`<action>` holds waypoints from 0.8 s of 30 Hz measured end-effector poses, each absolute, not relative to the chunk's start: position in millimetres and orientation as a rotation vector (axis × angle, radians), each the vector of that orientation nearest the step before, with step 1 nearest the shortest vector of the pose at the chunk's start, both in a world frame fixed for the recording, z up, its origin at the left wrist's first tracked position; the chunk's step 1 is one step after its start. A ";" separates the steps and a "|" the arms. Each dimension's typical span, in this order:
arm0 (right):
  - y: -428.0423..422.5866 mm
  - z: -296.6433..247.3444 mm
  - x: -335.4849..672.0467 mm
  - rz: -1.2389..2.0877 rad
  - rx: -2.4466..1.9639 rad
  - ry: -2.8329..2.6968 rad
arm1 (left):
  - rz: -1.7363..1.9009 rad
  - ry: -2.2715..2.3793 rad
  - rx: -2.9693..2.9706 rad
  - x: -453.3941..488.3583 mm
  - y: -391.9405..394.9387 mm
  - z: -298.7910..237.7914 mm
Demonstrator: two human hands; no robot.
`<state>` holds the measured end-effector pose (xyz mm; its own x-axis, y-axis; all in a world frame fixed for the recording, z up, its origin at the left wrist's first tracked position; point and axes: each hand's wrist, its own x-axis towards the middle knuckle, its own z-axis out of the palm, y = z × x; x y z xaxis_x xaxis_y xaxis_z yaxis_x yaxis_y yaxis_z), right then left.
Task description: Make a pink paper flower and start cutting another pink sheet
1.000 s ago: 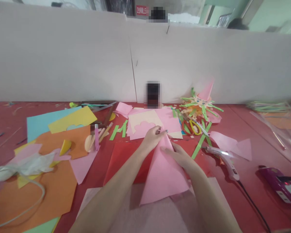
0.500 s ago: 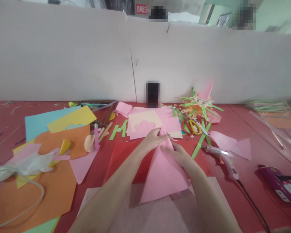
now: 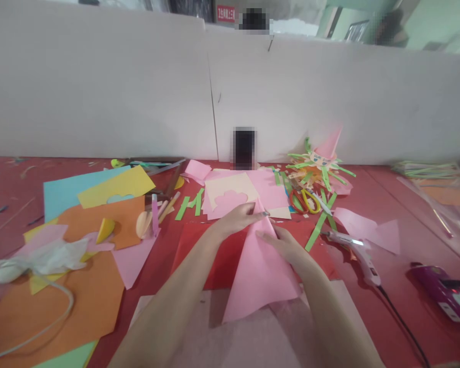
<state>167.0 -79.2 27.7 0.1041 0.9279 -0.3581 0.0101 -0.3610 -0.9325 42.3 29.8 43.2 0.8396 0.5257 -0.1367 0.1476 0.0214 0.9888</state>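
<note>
"Where's the pink cone [image 3: 262,278]?"
"Mid-surface [image 3: 391,296], wide end near. The left hand's [image 3: 237,219] narrow grip holds its far tip; the right hand [image 3: 286,242] holds its right side, probably so the paper can't unroll."
"And the glue gun [image 3: 360,250]?"
"Right of them, perhaps for easy reach."

Soft, diffuse light — faint shadows, hazy edges.
</note>
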 end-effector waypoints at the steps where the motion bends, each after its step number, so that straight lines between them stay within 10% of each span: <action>1: -79.7 27.9 166.8 1.380 -1.551 -0.954 | 0.317 0.567 1.570 41.7 30.0 43.2; 13: -82.2 26.9 175.5 1.219 -1.596 -1.022 | 0.395 0.690 1.592 43.6 31.0 37.1; 24: -75.6 55.7 330.9 0.378 -2.356 -1.800 | 0.400 0.760 1.471 37.4 34.9 43.7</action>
